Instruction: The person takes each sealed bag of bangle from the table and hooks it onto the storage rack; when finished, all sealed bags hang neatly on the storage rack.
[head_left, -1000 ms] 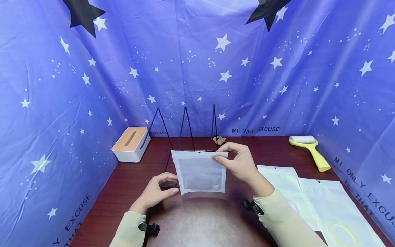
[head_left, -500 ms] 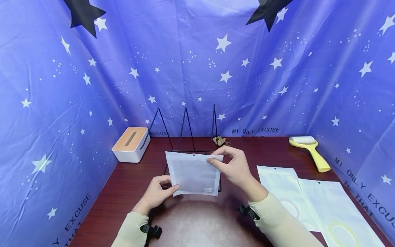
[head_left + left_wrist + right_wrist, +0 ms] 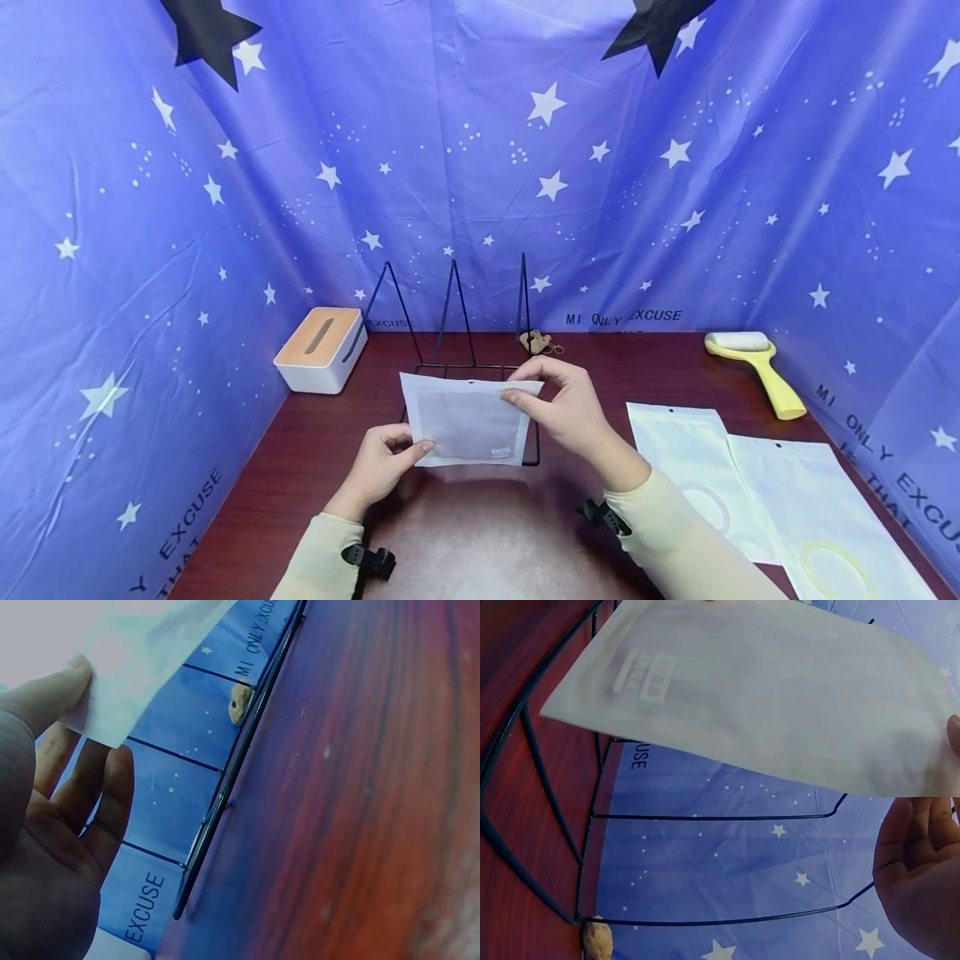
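Both hands hold a white, semi-clear zip pouch [image 3: 468, 421] upright just in front of a black wire rack [image 3: 471, 333]. My left hand [image 3: 381, 467] pinches its lower left corner, thumb on the near face, as the left wrist view also shows. At the top right corner my right hand [image 3: 566, 412] pinches the pouch between thumb and fingers. A small printed label [image 3: 645, 675] sits near the pouch's bottom right corner. The rack's base is partly hidden behind the pouch; its upright triangular wires rise above the pouch.
A white tissue box [image 3: 318, 354] with a wooden lid stands back left. Two larger white pouches [image 3: 795, 467] with rings showing lie at right. Behind them is a yellow lint roller [image 3: 772, 383]. A small tan object [image 3: 535, 342] lies behind the rack.
The pouch has moved left and its top has dropped slightly. My left hand, earlier beside the pouch's left edge, now pinches its lower left corner. My right hand has kept its pinch.
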`<action>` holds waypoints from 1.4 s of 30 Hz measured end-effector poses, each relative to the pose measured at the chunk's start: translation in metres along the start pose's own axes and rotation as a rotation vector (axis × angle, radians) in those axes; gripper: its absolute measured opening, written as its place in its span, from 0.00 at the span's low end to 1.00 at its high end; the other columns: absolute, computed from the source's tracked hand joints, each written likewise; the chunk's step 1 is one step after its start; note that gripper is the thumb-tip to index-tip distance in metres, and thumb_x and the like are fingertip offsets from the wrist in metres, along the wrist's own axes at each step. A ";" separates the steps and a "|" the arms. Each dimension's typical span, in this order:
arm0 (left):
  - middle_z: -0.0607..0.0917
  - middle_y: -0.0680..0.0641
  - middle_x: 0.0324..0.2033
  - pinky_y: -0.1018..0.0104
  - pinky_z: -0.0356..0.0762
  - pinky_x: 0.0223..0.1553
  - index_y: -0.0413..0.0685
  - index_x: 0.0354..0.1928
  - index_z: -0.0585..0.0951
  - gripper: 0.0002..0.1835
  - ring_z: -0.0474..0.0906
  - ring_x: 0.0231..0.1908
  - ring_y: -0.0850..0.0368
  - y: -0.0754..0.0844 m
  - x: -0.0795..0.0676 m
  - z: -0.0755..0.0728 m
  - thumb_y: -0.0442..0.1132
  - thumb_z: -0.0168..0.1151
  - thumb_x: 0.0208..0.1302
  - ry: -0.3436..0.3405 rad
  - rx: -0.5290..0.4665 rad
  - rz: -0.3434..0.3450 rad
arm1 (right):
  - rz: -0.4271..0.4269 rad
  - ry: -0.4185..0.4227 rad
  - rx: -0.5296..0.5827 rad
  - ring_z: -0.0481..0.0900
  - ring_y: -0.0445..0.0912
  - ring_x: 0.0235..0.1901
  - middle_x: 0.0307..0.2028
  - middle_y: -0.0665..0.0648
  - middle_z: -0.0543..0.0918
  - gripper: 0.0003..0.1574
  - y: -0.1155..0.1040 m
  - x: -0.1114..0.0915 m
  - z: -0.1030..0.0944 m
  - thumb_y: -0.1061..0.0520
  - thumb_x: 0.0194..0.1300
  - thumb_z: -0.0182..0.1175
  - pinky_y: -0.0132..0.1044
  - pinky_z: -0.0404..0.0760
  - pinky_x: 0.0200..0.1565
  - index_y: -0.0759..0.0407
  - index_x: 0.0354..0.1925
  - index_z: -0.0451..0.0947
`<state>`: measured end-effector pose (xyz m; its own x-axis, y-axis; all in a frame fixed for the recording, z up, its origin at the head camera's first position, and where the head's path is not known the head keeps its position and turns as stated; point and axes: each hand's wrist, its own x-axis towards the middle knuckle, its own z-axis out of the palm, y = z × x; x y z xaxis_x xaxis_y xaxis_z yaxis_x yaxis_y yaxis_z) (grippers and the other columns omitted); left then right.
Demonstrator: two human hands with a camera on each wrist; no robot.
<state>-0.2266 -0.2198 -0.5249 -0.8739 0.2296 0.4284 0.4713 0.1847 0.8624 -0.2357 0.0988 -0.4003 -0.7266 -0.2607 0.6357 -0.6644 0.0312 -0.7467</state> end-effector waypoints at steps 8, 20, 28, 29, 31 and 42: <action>0.92 0.47 0.34 0.65 0.83 0.34 0.44 0.41 0.91 0.04 0.87 0.32 0.59 0.001 0.001 -0.004 0.31 0.72 0.67 0.030 -0.003 0.001 | 0.046 -0.076 -0.002 0.82 0.47 0.34 0.38 0.52 0.86 0.10 0.009 0.000 -0.003 0.62 0.62 0.76 0.36 0.80 0.34 0.51 0.39 0.86; 0.92 0.45 0.35 0.65 0.84 0.36 0.43 0.43 0.90 0.05 0.87 0.33 0.58 -0.002 -0.001 -0.015 0.30 0.72 0.67 0.030 -0.021 -0.032 | 0.030 -0.060 -0.010 0.72 0.45 0.24 0.29 0.56 0.78 0.13 0.015 -0.001 0.004 0.73 0.62 0.70 0.36 0.70 0.24 0.59 0.28 0.80; 0.92 0.44 0.36 0.65 0.83 0.33 0.42 0.46 0.90 0.07 0.86 0.33 0.59 -0.003 -0.004 -0.032 0.30 0.70 0.68 0.005 0.022 -0.011 | 0.013 -0.094 0.057 0.74 0.45 0.28 0.32 0.56 0.80 0.10 0.012 0.003 0.019 0.71 0.63 0.72 0.37 0.73 0.27 0.57 0.32 0.85; 0.92 0.44 0.36 0.65 0.83 0.33 0.42 0.46 0.90 0.07 0.86 0.33 0.58 -0.003 -0.004 -0.035 0.30 0.71 0.68 0.006 0.025 -0.015 | 0.010 -0.097 0.060 0.74 0.44 0.29 0.31 0.56 0.80 0.10 0.011 0.004 0.021 0.71 0.63 0.72 0.37 0.74 0.29 0.58 0.31 0.85; 0.92 0.45 0.37 0.64 0.83 0.33 0.42 0.46 0.90 0.07 0.86 0.33 0.58 -0.004 -0.004 -0.038 0.30 0.71 0.68 0.013 0.031 -0.020 | 0.005 -0.099 0.066 0.74 0.44 0.31 0.31 0.57 0.79 0.11 0.008 0.006 0.025 0.72 0.63 0.71 0.38 0.74 0.30 0.60 0.30 0.84; 0.91 0.44 0.37 0.65 0.83 0.32 0.40 0.48 0.88 0.09 0.86 0.33 0.58 -0.005 -0.009 -0.059 0.29 0.72 0.66 0.068 0.055 -0.024 | -0.015 -0.101 0.062 0.70 0.44 0.25 0.29 0.55 0.78 0.09 -0.005 0.017 0.045 0.71 0.64 0.70 0.33 0.69 0.25 0.62 0.31 0.84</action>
<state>-0.2283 -0.2790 -0.5172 -0.8902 0.1597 0.4267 0.4543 0.2417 0.8574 -0.2371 0.0511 -0.3945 -0.6934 -0.3562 0.6263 -0.6606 -0.0327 -0.7500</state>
